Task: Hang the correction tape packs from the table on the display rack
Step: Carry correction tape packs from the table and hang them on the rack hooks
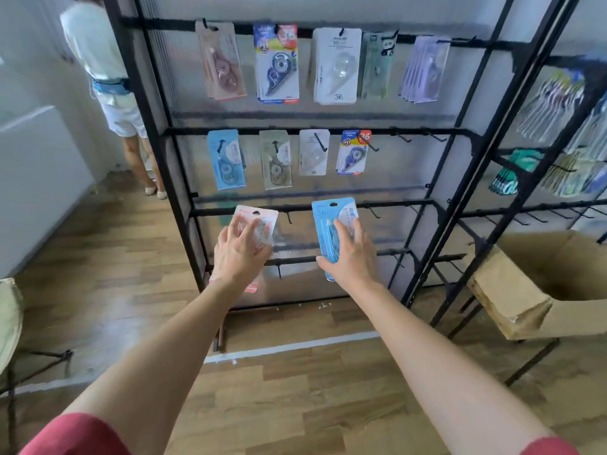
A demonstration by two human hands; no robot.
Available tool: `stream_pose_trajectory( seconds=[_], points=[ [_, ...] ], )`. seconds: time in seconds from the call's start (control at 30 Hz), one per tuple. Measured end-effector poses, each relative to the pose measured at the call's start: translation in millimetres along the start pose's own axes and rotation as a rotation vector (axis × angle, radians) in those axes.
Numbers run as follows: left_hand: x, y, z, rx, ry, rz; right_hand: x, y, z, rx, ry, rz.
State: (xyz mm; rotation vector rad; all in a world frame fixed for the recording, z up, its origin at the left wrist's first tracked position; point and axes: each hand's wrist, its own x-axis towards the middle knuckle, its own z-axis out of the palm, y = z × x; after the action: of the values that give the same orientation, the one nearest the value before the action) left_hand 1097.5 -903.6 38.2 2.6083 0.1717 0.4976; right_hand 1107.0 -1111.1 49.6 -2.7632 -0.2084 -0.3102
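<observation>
My left hand (238, 254) holds a pink correction tape pack (261, 221) up against the third bar of the black display rack (328, 131), its hang hole close to a hook. My right hand (349, 256) grips a blue correction tape pack (333, 218) at the same bar, further right. Several correction tape packs hang on the two upper rows, among them a blue one (226, 159) and a white one marked 36 (336, 65). The table is out of view.
Bare hooks (372, 211) stick out along the third and fourth bars. A second rack (558, 126) with other stationery stands at right, with an open cardboard box (525, 284) before it. A person (105, 67) stands at far left behind the rack. Wood floor lies below.
</observation>
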Motion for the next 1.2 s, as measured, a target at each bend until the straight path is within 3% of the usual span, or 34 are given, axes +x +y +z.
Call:
stream_pose_trajectory(
  seconds=[0.27,0.73,1.2],
  points=[
    [90,21,-24,-0.02,0.177,-0.059,98,-11,-16,0.086,0.107,-0.159],
    [251,23,-94,-0.064,0.476,0.083,241,-79,-10,0.178,0.27,-0.251],
    [313,12,-100,-0.071,0.625,0.115,301,-108,20,0.229,0.292,-0.347]
  ],
)
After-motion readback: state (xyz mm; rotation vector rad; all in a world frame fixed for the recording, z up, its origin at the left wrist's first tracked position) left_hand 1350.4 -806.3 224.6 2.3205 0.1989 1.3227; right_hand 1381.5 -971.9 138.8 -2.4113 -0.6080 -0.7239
